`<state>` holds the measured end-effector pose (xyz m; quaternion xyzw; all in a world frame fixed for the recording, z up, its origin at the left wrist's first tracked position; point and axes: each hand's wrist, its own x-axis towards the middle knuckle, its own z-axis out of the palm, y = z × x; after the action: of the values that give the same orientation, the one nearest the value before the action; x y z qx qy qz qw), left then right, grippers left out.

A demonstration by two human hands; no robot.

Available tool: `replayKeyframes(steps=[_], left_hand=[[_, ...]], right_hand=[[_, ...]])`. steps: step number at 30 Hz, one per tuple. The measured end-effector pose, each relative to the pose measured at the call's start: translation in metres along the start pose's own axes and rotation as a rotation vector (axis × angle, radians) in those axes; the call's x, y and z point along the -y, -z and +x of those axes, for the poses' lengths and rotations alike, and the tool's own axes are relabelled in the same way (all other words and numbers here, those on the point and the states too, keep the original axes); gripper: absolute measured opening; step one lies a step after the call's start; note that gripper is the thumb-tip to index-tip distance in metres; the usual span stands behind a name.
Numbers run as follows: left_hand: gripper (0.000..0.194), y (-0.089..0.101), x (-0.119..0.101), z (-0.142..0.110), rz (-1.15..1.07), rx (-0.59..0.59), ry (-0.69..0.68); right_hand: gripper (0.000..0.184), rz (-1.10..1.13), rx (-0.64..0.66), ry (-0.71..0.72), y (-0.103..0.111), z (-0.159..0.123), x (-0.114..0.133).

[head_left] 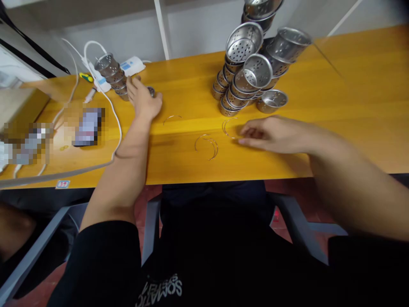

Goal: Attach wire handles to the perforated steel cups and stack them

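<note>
My left hand (142,100) is at the left, around a small perforated metal cup (151,91). The cup's rim shows between fingers and thumb; the rest is hidden behind the hand. The fingertips are close against a leaning stack of perforated metal cups (112,74). My right hand (268,134) hovers low over the table, fingers loosely bent and apart, with nothing visible in them. By its fingertips lies a thin curved wire (224,129). More bent wires (217,149) lie to the left, and a single wire arc (172,116) lies nearer my left hand.
Tall leaning stacks of perforated cups (236,87) stand at the back, with a lone cup (272,101) beside them. At left are a phone (89,127), a white cable (116,115), a power strip (132,65) and a cardboard box (24,108). Another person's arm (14,230) shows lower left.
</note>
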<state>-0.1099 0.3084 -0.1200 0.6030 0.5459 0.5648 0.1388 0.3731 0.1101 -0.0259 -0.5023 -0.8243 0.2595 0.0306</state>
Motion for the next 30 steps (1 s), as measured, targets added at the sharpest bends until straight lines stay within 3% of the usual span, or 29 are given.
replayKeyframes(steps=[5, 10, 14, 17, 19, 25, 30], left_hand=[[0.093, 0.004, -0.003, -0.003, 0.145, -0.034, 0.126], [0.096, 0.006, 0.005, 0.0, 0.257, -0.032, 0.245], [0.088, 0.002, 0.011, 0.002, 0.175, 0.002, 0.068], [0.079, -0.01, 0.01, 0.0, 0.011, 0.076, -0.158], [0.081, -0.021, 0.006, -0.004, -0.085, 0.131, -0.232], [0.105, -0.04, -0.022, -0.022, -0.168, 0.247, -0.211], [0.103, -0.036, -0.043, -0.03, -0.186, 0.291, -0.18]], right_hand=[[0.016, -0.176, -0.084, -0.027, -0.015, 0.042, 0.016], [0.011, -0.257, 0.015, -0.007, -0.01, 0.061, 0.03], [0.014, -0.332, 0.067, -0.048, -0.004, 0.068, 0.046], [0.018, -0.343, 0.087, -0.083, -0.002, 0.066, 0.056], [0.02, -0.317, 0.108, -0.072, -0.002, 0.063, 0.059], [0.022, -0.309, 0.166, -0.096, -0.002, 0.056, 0.066], [0.025, -0.395, 0.201, -0.034, -0.002, 0.061, 0.08]])
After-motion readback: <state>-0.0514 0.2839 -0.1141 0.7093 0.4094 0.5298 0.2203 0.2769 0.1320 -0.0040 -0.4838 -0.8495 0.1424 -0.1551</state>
